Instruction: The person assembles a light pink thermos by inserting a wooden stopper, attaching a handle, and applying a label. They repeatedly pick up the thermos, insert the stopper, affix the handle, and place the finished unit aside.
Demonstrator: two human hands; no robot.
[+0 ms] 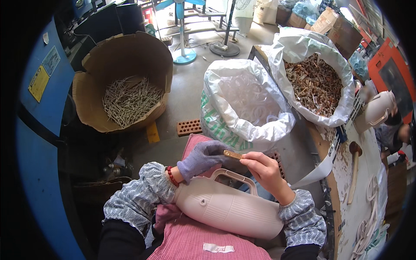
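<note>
A pale pink plastic jug body (229,212) with a ribbed side and a loop handle lies across my lap, its narrower end to the left. My right hand (265,171) is bare and pinches a small gold-coloured strip (233,154) between thumb and fingers, above the handle. At the strip's left end is my left hand (201,159) in a purple-grey knitted glove, its fingers curled. Whatever the glove may hold is hidden. My left wrist is above the jug's narrow end. Both forearms wear patterned sleeve covers, and a pink checked cloth (195,238) covers my lap.
Ahead stand a cardboard drum (123,56) of thin rods, a white sack (221,121) of clear rings and another sack (286,47) of brownish pieces. A mallet (353,173) lies on the right-hand bench. At far right, another person's hand is near a similar jug (376,112).
</note>
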